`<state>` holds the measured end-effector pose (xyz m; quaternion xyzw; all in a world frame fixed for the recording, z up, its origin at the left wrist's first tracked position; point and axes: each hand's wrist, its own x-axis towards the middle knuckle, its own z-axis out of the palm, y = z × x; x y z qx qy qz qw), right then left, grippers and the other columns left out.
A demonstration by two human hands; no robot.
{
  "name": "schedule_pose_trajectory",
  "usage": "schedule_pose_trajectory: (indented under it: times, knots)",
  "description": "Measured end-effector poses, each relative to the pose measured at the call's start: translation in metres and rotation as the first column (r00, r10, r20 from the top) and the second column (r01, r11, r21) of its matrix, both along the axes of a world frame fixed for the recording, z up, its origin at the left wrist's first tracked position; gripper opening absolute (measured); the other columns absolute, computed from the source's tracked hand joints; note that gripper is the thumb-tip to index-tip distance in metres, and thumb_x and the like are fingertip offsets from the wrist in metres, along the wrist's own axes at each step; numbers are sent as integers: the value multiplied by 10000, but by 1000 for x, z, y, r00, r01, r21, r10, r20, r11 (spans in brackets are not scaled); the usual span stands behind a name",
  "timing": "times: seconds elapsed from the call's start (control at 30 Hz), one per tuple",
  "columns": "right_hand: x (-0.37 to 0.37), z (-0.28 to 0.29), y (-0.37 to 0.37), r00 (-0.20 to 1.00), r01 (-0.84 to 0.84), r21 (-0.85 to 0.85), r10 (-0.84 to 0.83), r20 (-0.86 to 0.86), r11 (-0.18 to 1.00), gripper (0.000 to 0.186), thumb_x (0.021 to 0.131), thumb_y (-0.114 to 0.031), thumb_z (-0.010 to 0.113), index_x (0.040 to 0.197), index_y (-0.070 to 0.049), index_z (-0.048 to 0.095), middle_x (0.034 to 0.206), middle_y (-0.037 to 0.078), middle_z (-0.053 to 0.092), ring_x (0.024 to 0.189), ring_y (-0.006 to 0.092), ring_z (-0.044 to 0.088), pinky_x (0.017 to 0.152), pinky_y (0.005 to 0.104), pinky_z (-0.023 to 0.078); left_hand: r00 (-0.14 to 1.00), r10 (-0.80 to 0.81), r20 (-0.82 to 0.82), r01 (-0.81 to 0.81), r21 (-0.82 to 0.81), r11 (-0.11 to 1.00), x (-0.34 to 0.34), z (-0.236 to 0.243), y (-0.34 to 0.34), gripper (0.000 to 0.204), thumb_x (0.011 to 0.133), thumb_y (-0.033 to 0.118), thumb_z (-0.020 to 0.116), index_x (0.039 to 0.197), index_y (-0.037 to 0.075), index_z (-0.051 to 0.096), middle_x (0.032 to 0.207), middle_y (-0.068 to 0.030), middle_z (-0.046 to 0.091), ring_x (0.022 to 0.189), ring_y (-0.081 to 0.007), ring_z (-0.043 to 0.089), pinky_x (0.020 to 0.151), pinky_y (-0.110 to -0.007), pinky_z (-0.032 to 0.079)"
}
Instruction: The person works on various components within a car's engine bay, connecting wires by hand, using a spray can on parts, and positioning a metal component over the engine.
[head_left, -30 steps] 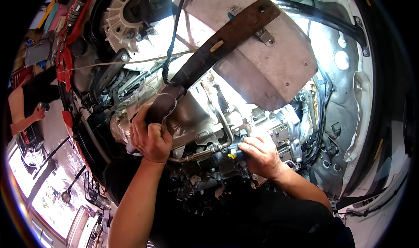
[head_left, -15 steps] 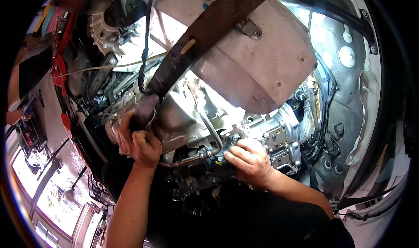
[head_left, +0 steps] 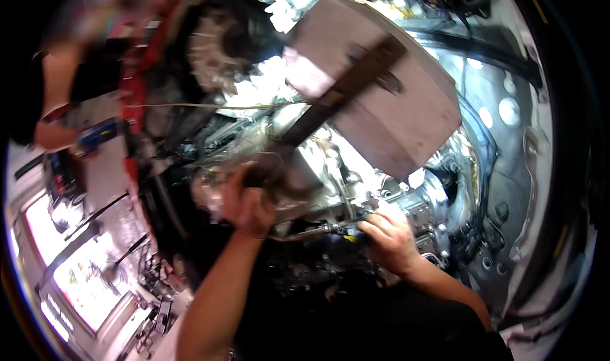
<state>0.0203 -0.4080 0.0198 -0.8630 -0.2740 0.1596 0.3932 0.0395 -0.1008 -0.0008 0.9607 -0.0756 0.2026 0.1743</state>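
My left hand [head_left: 248, 205] is closed round the lower end of a long dark-brown bar [head_left: 343, 84], where a thin wire loop hangs; motion blurs this spot. The bar slants up to the right across a flat, greyish-pink panel [head_left: 413, 132]. My right hand [head_left: 387, 240] has curled fingers on a small fitting [head_left: 356, 227] among metal engine parts, beside a metal pipe [head_left: 318, 232] and a yellow piece; what the fingertips hold is too small to name.
A car's engine bay surrounds my hands, with red edge [head_left: 133, 119] on the left and grey body panel [head_left: 508, 183] on the right. A co-worker's arm [head_left: 58, 81] is at the upper left, near a blue object [head_left: 95, 135]. A thin line [head_left: 190, 105] runs across the bay.
The view has swung and blurred, so the bay and both my hands appear farther right. My hands keep their grips. The co-worker's arm has shifted, and a blue object shows beside it.
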Motion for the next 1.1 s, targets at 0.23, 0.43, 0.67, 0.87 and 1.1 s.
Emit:
schedule_pose_trajectory:
  times: [0.23, 0.43, 0.67, 0.87, 1.1]
  knots:
    - [2, 12, 16, 989, 88, -28, -84, 124, 996, 341, 682, -29, 653, 1019, -38, 600, 968, 132, 605, 947, 354, 582, 821, 456, 460, 998, 56, -26, -54, 77, 996, 12, 22, -11, 173, 800, 131, 682, 762, 66, 526, 1202, -154, 608, 992, -374, 609, 833, -441, 468]
    - [-10, 9, 21, 989, 102, -71, -94, 117, 992, 510, 665, -23, 706, 1162, -15, 591, 1110, 184, 605, 1047, 386, 570, 931, 453, 458, 968, 134, -211, -226, -512, 829, 1, 75, 10, 198, 947, 107, 594, 828, 5, 473, 1209, -202, 546, 994, -391, 559, 850, -418, 461]
    - [-21, -6, 15, 967, 154, 9, -152, 202, 988, 628, 615, 13, 661, 1236, 13, 566, 1131, 201, 616, 1082, 394, 565, 982, 467, 434, 546, 578, -606, -466, -793, -392, 87, 34, 184, 348, 903, 343, 704, 814, 39, 560, 632, -49, 506, 504, -184, 483, 509, -360, 485]
    - [-32, -10, 11, 954, 223, -29, -212, 214, 974, 625, 574, 7, 597, 1199, 16, 581, 1120, 214, 611, 1104, 409, 545, 1010, 480, 409, 330, 797, -506, -574, -778, -256, 170, -5, 229, 852, 686, 414, 882, 1306, -14, 485, 1225, -157, 607, 1081, -302, 615, 969, -416, 480]
    - [-27, -12, 25, 960, 176, 49, -182, 211, 983, 623, 562, -1, 629, 1184, 24, 602, 1108, 214, 631, 1074, 410, 574, 992, 481, 430, 402, 898, -178, -765, -605, 222, 163, -11, 330, 938, 566, 611, 862, 1267, 35, 623, 1280, -188, 628, 1193, -364, 585, 1041, -431, 435]
